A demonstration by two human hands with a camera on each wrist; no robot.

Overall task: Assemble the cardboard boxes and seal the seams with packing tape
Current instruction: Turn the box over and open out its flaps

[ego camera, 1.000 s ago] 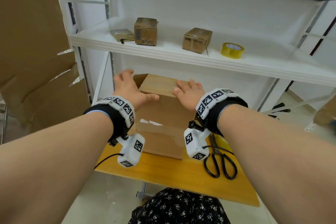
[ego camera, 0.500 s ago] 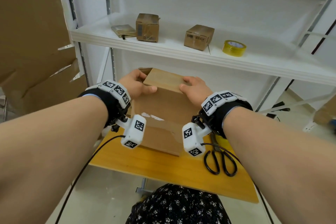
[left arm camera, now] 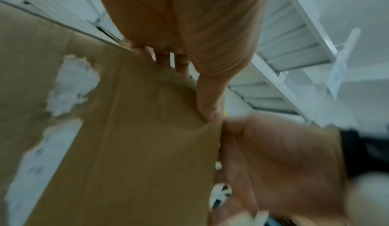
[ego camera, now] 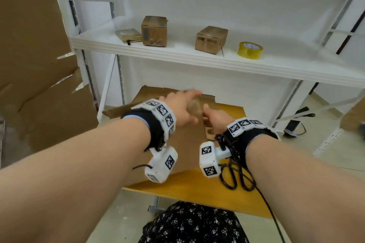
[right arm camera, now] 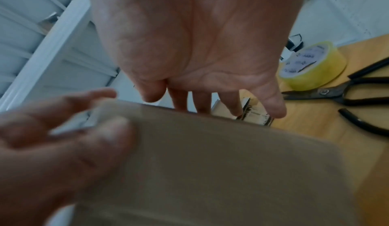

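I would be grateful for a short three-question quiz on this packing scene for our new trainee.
1. True or false: the scissors lie on the wooden table.
2. How many small cardboard boxes stand on the shelf? A) one B) two C) four
3. Fill in: the tape roll on the shelf is ___ in colour.

Key: 1 true; 2 B; 3 yellow.

Your left hand [ego camera: 180, 107] is motion-blurred, and your right hand [ego camera: 214, 119] hides the cardboard box [ego camera: 189, 144] edge beneath it; neither grip is readable.
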